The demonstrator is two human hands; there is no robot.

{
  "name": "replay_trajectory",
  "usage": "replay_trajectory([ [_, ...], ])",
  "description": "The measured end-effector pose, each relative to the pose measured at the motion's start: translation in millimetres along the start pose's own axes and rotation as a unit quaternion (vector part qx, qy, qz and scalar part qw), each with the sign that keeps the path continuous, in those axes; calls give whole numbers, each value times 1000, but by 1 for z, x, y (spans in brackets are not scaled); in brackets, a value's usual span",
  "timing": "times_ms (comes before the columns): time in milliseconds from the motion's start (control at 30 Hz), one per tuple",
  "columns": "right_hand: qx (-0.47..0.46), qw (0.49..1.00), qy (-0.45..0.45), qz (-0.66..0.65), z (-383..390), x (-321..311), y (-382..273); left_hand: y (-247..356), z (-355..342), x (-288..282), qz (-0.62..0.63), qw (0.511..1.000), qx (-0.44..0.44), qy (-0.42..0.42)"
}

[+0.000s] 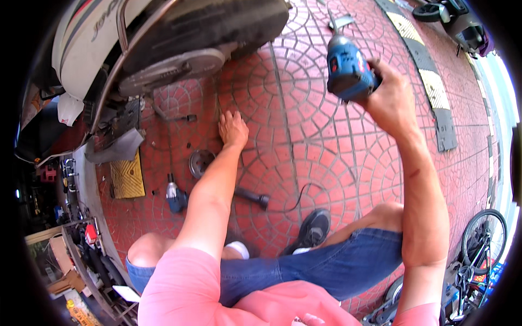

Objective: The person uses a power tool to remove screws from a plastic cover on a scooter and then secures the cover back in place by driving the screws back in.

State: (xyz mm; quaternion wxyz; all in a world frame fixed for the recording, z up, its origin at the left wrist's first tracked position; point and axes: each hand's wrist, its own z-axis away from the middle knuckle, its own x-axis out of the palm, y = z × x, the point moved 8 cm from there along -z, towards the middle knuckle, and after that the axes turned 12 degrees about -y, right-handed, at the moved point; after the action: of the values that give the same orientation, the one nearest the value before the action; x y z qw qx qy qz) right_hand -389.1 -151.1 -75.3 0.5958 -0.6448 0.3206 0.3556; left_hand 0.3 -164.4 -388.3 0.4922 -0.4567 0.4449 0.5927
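Observation:
My right hand (390, 103) is raised over the paving, its fingers wrapped round a blue cordless drill (348, 70). The drill's nose points away from me, toward the far side. Lower and to the left, my left hand (234, 130) reaches palm down close to the red tiles, fingers stretched out and nothing visible in them. It is to the right of a scooter (201, 32), whose dark underside and metal engine cover (174, 70) face me. Beside my left forearm lie a dark round metal part (200, 162) and a second blue power tool (175, 196).
A black bar-shaped tool (253, 198) lies before my shoes. Yellow-and-black ramp pieces (128, 176) are at left, and a striped ramp strip (434, 89) runs along the right. A parked motorbike (462, 27) stands far right, a bicycle (484, 244) near right. Cluttered shelving (81, 250) is at lower left.

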Motion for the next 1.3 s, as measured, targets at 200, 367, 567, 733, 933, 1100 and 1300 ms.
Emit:
replay_trajectory([
  [200, -1, 999, -27, -32, 5, -5, -21, -19, 16, 1, -24, 997, 67, -26],
  [367, 45, 998, -37, -14, 5, -3, -38, -34, 30, -6, 8, 994, 94, -48],
  [567, 45, 997, -56, -15, 5, 7, -65, -65, 12, -10, 57, 985, 135, -94],
  [733, -3, 996, -86, 4, 0, 17, -68, -69, 15, -24, 34, 991, 57, -115],
  [933, 5, 998, -69, 2, -1, 21, -64, -49, 18, -26, -10, 990, 74, -122],
  [1100, 11, 998, -69, -10, 3, 19, -67, -27, 30, -18, -39, 983, 82, -157],
  [1300, 17, 995, -97, 20, -6, 28, -68, 6, 35, -11, -20, 992, 45, -118],
])
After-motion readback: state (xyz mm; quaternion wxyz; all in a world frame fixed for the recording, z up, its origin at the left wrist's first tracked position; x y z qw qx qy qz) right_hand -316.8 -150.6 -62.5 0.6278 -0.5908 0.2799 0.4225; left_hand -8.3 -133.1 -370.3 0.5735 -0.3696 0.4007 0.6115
